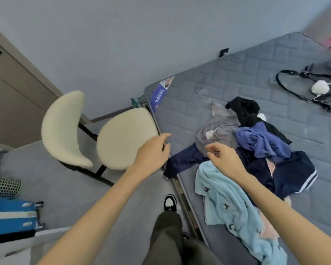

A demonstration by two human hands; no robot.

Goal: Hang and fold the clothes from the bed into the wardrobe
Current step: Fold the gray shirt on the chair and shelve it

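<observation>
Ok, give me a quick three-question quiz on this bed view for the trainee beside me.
1. True or false: the light blue garment lies at the mattress edge nearest the person.
2. Which garment lies farthest from the person? A black garment; B yellow towel; C red shirt.
3. Fill in: the cream ___ stands on the floor beside the mattress.
Key: 1 true; 2 A; 3 chair.

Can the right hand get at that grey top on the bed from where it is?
Probably yes. The right hand hovers right by the grey top, which lies uncovered; nothing stands between them.
</observation>
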